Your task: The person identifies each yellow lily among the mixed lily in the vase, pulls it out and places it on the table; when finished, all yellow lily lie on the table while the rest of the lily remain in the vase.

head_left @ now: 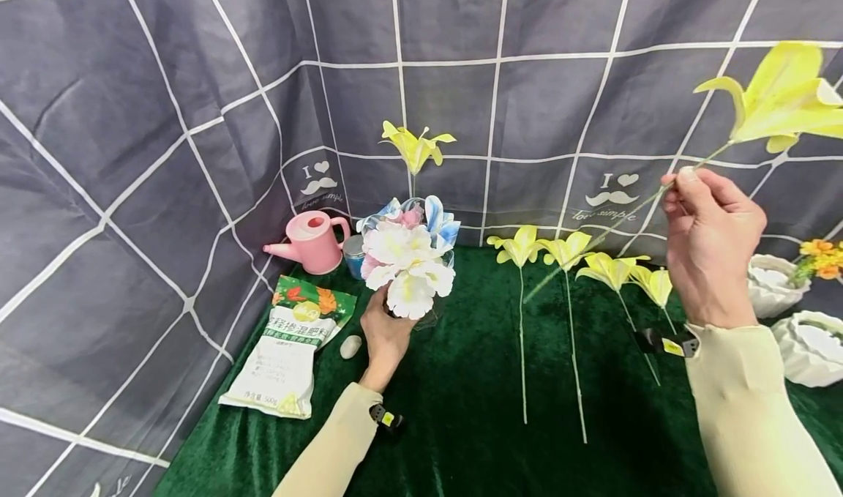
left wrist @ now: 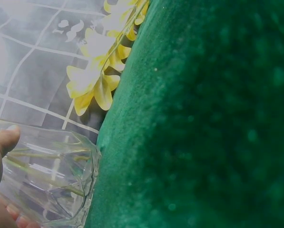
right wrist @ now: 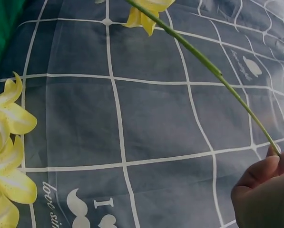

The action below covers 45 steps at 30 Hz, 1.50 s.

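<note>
My left hand point(head_left: 387, 343) grips a clear vase point(left wrist: 51, 180), thumb on one side and fingers on the other in the left wrist view. Stems show through its wall. White flowers point(head_left: 411, 266), blue-and-white petals and a tall yellow lily point(head_left: 415, 149) rise from it, covering most of the vase in the head view. At the right, raised above the table, my right hand point(head_left: 714, 241) pinches the thin green stem point(right wrist: 199, 56) of another yellow lily point(head_left: 780, 105). Its bloom points up to the right and the bare stem end slants down left.
Several yellow lilies point(head_left: 566, 252) lie on the green cloth point(head_left: 474, 409) between the hands. To the left are a pink watering can point(head_left: 316, 244), a blue can point(head_left: 354, 259), a fertilizer bag point(head_left: 283, 365) and a pale stone point(head_left: 350, 347). White pots point(head_left: 813, 365) stand far right.
</note>
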Tool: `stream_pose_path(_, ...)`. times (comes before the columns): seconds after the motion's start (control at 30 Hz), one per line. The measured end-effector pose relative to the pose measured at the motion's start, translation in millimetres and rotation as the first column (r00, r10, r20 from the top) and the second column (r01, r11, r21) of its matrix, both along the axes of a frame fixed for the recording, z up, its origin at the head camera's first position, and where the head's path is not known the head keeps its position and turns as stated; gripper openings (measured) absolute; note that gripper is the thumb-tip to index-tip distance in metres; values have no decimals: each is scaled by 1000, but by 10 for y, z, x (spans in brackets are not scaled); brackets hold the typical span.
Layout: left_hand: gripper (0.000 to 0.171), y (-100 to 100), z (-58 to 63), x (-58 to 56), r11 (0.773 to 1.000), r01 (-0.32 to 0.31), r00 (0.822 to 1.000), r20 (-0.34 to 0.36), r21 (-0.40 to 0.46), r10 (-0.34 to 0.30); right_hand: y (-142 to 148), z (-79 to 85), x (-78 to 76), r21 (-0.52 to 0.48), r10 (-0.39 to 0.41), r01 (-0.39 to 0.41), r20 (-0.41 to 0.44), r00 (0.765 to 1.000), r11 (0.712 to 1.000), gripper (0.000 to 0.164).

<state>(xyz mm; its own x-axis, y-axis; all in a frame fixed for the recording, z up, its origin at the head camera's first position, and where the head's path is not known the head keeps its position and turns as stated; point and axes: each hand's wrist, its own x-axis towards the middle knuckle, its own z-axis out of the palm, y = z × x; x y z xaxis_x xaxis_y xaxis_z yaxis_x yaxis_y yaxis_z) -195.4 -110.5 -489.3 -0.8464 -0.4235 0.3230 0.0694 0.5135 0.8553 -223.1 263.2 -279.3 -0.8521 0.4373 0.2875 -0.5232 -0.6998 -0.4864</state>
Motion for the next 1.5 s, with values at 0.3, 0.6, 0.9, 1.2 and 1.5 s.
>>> stream_pose_path(0.3, 67, -16, -13, -8, 1000, 4, 1000, -20, -16, -5, -217, -147, 205, 234, 118, -130, 67, 991, 964, 10)
stream_pose_path(0.6, 67, -13, -5, -14, 1000, 6, 1000, -9, -15, -6, -654, -439, 215, 568, 74, -247, 309, 948, 785, 9)
stream_pose_path(0.9, 66, -21, -3, -14, 1000, 14, 1000, 7, 6, -14, -1026, -882, -21, 777, -19, -402, 469, 883, 485, 18)
stream_pose_path(1.2, 66, -22, -3, -14, 1000, 12, 1000, 6, 13, -12, -1348, -1324, -282, 759, -38, -540, 592, 805, 364, 26)
stream_pose_path(1.5, 63, -23, -14, -23, 1000, 8, 1000, 8, 28, -8, -1514, -1633, -435, 745, -50, -611, 644, 764, 268, 27)
